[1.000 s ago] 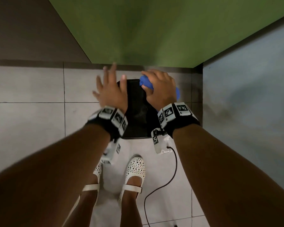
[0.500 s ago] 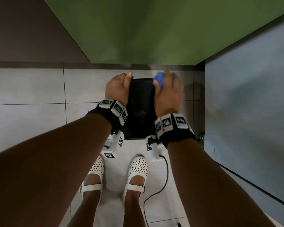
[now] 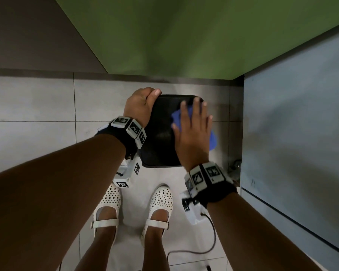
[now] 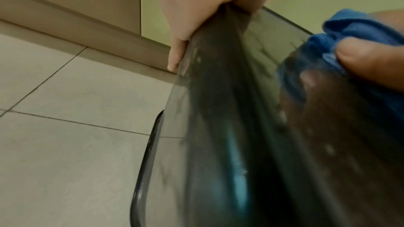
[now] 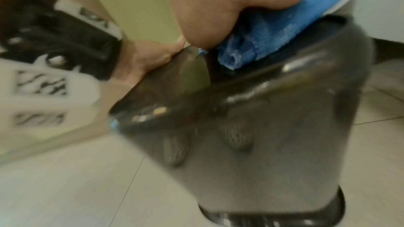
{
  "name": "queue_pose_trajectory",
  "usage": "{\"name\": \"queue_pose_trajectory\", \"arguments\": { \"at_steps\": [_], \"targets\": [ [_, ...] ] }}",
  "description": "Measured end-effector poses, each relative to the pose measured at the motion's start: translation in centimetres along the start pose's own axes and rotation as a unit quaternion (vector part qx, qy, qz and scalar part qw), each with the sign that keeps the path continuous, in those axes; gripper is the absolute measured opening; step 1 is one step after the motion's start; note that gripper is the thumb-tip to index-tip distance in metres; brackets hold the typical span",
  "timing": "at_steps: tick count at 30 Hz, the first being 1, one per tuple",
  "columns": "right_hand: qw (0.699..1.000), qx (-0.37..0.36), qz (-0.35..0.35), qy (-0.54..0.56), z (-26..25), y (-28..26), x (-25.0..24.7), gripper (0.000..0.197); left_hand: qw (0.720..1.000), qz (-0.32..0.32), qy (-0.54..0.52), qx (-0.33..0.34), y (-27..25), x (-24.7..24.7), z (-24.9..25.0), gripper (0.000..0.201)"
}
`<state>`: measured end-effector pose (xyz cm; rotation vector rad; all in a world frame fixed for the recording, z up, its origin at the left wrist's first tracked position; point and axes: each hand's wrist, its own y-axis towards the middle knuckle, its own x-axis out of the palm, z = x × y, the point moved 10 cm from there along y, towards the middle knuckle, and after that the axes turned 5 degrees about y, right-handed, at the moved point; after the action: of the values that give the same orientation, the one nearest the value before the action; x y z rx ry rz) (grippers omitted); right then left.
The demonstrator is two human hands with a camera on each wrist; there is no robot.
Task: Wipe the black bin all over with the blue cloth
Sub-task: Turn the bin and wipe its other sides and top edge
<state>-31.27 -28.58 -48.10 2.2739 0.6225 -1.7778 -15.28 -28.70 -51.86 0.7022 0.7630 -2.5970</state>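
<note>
Left hand (image 3: 140, 105) grip curled over black bin (image 3: 160, 133) lid's far-left corner. Right hand (image 3: 193, 133) grip spread flat, pressing blue cloth (image 3: 177, 119) onto lid's right side. Bin on tiled floor (image 3: 37, 133).

Blue cloth (image 3: 177, 119) mostly hidden, seemingly, under right hand (image 3: 192, 133).

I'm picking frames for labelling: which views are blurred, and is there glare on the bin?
Head view: fairly sharp, dim, edges bent by the wide lens. Left wrist view: black bin close and soft, its glossy lid mirroring the blue cloth. Right wrist view: smeared by motion blur, small highlights on the bin.
</note>
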Motion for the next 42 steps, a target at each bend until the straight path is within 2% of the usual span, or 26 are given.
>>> {"name": "queue_pose_trajectory", "arguments": {
  "at_steps": [2,4,7,9,12,14,15,19,22,24,26,28,30,32,34,37,42],
  "targets": [
    [0.996,-0.067,-0.053,0.004,-1.4,-2.1,0.9,0.054,1.0,0.0,-0.009,-0.001,-0.1,-0.1,0.0,0.033],
    [0.99,-0.116,-0.078,-0.016,-2.4,-3.3,1.3,0.056,0.999,0.005,-0.032,-0.007,0.0,-0.3,-0.3,0.032],
    [0.989,-0.129,-0.074,-0.008,-1.9,-2.1,1.0,0.055,0.998,0.005,-0.056,-0.014,0.1,-0.1,-0.6,0.031],
    [0.997,-0.064,-0.038,0.002,-0.7,0.6,0.4,0.055,0.998,0.003,-0.061,-0.012,0.1,-0.1,-0.6,0.031],
    [0.995,0.092,0.014,0.025,0.4,4.2,0.2,0.058,0.997,0.01,-0.071,-0.015,0.1,-0.1,-0.7,0.031],
    [0.99,0.131,0.036,0.03,-0.4,4.7,0.2,0.058,0.997,0.015,-0.079,-0.021,0.1,0.0,-0.7,0.032],
    [0.992,0.112,0.036,0.035,-1.2,4.4,0.2,0.057,0.996,0.016,-0.085,-0.023,0.1,0.0,-0.8,0.032],
    [0.996,-0.061,-0.055,0.034,-4.8,-0.5,1.7,0.055,0.993,0.017,-0.112,-0.043,0.2,0.0,-1.2,0.032],
    [0.987,-0.13,-0.093,-0.007,-5.2,-3.3,2.2,0.056,0.992,0.021,-0.115,-0.046,0.1,0.0,-1.3,0.033],
    [0.985,-0.142,-0.102,-0.008,-4.1,-3.0,2.0,0.056,0.993,0.023,-0.11,-0.044,0.1,0.0,-1.3,0.032],
    [0.993,-0.087,-0.077,-0.015,-1.8,-1.1,1.2,0.056,0.993,0.021,-0.107,-0.042,0.2,0.0,-1.3,0.032],
    [0.999,0.014,-0.036,-0.002,0.3,1.5,0.2,0.057,0.994,0.02,-0.101,-0.043,0.2,0.0,-1.3,0.032],
    [0.992,0.121,-0.009,0.024,1.1,3.4,0.0,0.058,0.994,0.027,-0.099,-0.042,0.2,-0.1,-1.3,0.032],
    [0.986,0.158,0.0,0.046,0.0,4.0,0.3,0.057,0.993,0.028,-0.106,-0.044,0.1,-0.1,-1.2,0.033],
    [0.995,0.086,-0.007,0.047,-2.7,3.3,0.9,0.055,0.992,0.027,-0.116,-0.044,0.2,0.0,-1.2,0.033],
    [0.998,-0.044,-0.052,0.014,-5.5,-0.6,1.9,0.055,0.99,0.018,-0.129,-0.048,0.3,0.2,-1.3,0.033],
    [0.985,-0.141,-0.094,-0.009,-4.4,-4.1,2.2,0.056,0.99,0.023,-0.13,-0.055,0.1,0.2,-1.4,0.034]
  ]
}}
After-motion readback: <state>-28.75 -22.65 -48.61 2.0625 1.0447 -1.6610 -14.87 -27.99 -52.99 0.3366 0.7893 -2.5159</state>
